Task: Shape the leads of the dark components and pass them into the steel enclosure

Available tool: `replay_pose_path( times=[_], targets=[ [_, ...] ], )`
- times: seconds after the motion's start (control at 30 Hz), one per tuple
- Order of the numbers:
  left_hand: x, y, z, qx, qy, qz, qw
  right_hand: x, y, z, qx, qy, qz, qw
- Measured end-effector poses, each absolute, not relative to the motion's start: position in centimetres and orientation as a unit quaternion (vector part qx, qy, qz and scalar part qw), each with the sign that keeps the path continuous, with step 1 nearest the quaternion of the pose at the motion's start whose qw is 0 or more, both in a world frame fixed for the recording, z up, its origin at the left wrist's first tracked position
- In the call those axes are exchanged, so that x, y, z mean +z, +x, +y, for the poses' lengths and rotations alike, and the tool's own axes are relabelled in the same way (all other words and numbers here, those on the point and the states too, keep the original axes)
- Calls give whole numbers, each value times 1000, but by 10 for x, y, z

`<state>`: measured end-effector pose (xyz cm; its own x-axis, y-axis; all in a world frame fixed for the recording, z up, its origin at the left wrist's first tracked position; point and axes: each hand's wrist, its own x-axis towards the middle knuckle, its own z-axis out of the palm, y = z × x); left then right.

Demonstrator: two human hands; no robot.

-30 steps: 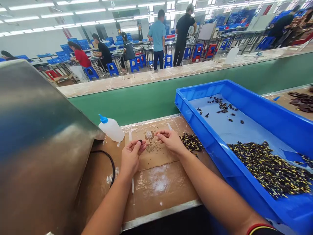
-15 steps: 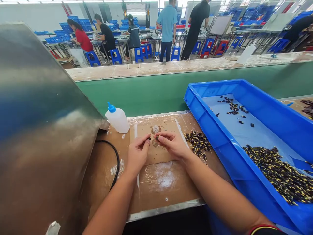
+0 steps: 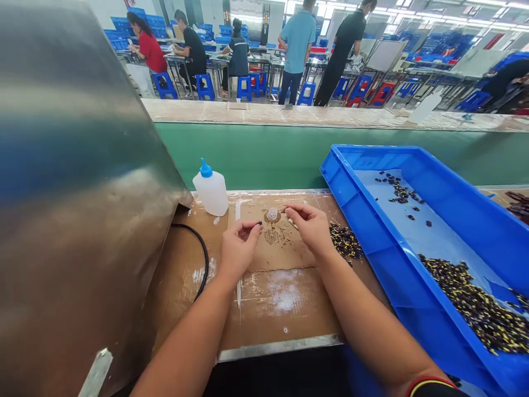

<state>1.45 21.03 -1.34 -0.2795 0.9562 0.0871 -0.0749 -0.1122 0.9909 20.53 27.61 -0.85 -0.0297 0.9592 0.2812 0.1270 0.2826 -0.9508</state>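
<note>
Between thumb and forefinger, my left hand (image 3: 239, 246) pinches a small dark piece (image 3: 259, 223). My right hand (image 3: 311, 227) is apart from it on the right, thumb and forefinger pressed together; a tiny dark tip shows at the fingertips, too small to name. Between the hands, a small clear round container (image 3: 273, 214) stands on a brown cardboard sheet (image 3: 268, 260) with dark stains and a printed-looking mark. A pile of small black and yellow pieces (image 3: 345, 241) lies beyond my right wrist, partly hidden by it.
A white squeeze bottle (image 3: 211, 193) with a blue cap stands at the left back. A blue crate (image 3: 372, 231) on the right holds many black and yellow pieces. A metal housing (image 3: 82, 193) and black cable (image 3: 203, 248) border the left. Several people are at tables behind the green barrier (image 3: 256, 157).
My hands have moved apart; the right one has gone up and to the right, away from the left. The head view has shifted, so the scene sits further right.
</note>
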Motion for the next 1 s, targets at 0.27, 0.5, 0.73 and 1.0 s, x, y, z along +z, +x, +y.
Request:
replay_pose_path(
  times=[0.27, 0.5, 0.73, 1.0],
  targets=[
    [-17, 10, 215, 639, 348, 472, 498, -8, 192, 307, 177, -466, -746, 441],
    [-12, 7, 216, 654, 338, 470, 487, -19, 192, 311, 103, -444, -797, 396],
    [-9, 6, 217, 664, 355, 474, 457, -18, 192, 309, 112, -451, -799, 381],
    [-13, 4, 218, 655, 377, 498, 425, -21, 193, 310, 101, -448, -806, 374]
  ],
)
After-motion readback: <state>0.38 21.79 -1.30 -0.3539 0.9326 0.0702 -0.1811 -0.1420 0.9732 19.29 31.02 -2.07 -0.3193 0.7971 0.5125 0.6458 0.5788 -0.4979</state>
